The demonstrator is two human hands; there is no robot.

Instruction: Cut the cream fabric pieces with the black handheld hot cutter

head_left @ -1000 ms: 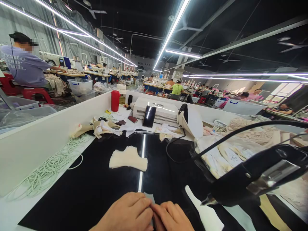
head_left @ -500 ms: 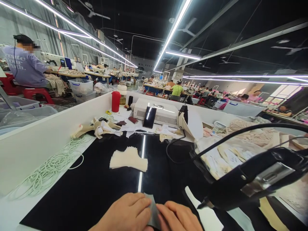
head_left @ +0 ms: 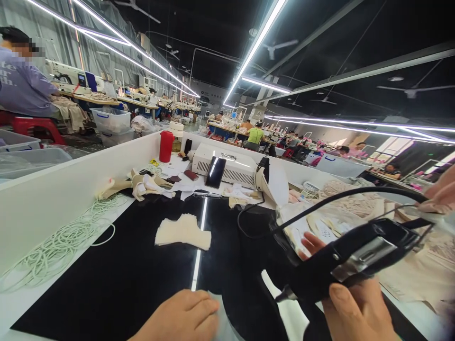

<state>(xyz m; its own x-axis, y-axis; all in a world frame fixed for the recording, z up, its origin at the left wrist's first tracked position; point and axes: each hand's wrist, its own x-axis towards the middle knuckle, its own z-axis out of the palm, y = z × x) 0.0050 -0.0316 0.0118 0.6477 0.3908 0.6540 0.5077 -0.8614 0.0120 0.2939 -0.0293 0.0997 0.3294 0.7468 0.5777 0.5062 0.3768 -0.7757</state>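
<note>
My left hand [head_left: 185,315] rests at the bottom of the view with its fingers bent together over a pale grey fabric piece [head_left: 223,317], pressing it on the black table surface [head_left: 117,279]. My right hand [head_left: 359,308] is closed around a black handheld tool [head_left: 322,272] with a silver plate, a narrow tip and a cable. The thumb lies on the near side, and some fingertips show on the far side. Below the tip lies a white fabric strip [head_left: 291,315]. A stack of cream cut pieces [head_left: 183,232] lies farther forward.
At the upper right, another hand [head_left: 442,189] is beside the tool's cable [head_left: 341,194]. Pale green cord [head_left: 71,237] is heaped at left. A red flask [head_left: 166,147], a phone [head_left: 215,171] and a white vented box [head_left: 227,163] stand at the back. White side walls [head_left: 53,189] border the table.
My right hand has left the grey piece and moved right, onto the black tool. Another hand has appeared at the right edge. The view has turned slightly right.
</note>
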